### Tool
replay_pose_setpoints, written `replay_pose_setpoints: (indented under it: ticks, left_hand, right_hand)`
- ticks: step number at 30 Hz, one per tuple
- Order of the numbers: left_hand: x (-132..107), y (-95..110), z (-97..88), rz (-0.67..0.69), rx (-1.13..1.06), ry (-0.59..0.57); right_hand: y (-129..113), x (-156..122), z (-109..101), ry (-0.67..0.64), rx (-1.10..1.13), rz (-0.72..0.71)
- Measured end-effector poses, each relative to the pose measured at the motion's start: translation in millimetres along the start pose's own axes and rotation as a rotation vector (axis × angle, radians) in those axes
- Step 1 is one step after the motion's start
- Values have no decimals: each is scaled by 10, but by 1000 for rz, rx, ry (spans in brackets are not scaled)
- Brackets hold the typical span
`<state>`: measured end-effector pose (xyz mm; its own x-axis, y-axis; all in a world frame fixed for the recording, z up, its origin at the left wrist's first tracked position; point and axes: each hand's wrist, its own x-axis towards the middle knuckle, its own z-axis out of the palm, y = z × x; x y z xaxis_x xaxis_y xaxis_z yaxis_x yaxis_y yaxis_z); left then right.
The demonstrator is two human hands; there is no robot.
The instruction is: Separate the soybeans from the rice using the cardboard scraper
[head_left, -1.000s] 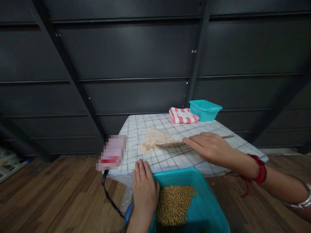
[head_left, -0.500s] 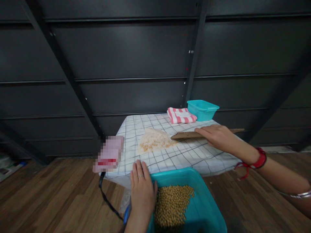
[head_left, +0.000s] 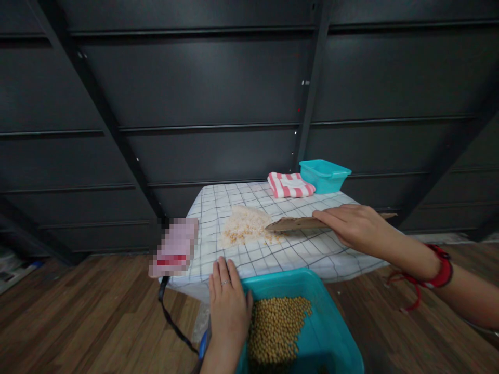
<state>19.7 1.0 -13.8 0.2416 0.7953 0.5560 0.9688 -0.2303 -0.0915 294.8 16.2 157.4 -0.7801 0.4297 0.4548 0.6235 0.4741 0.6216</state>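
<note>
The near tub holds yellow beans — my left grip rests open at its rim, my right grip clasps cardboard.

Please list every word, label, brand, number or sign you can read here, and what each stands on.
None can be read.
Pink object: pixelated, any print unreadable.
White floor item, far left: too blurred to tell.
Cardboard strip: no legible marking.

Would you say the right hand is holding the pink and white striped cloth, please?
No, the right hand holds a flat brown cardboard piece; the cloth lies apart.
</note>
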Motion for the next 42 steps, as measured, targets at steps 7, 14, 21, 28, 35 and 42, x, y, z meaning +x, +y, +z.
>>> replay_pose_setpoints:
  ticks: [7,14,21,28,35,42]
  left_hand:
    - [11,8,-2,7,33,25]
    - [53,64,-98,-11,64,36]
    - [28,27,-50,16,51,26]
    - [18,23,-28,-20,7,-8]
    - [10,10,-19,-18,-39,-27]
    - [19,19,-35,-20,-14,-20]
  right_hand:
    - [-34,20,99,-8,-32,6]
    - [-181,54,-76,4,22,-50]
    - [-186,121,-111,28,-4,-45]
    - [-211,120,-40,-14,-6,-35]
    - [-326,142,-190,-46,45,-46]
    - [-277,184,-137,-23,-42,-35]
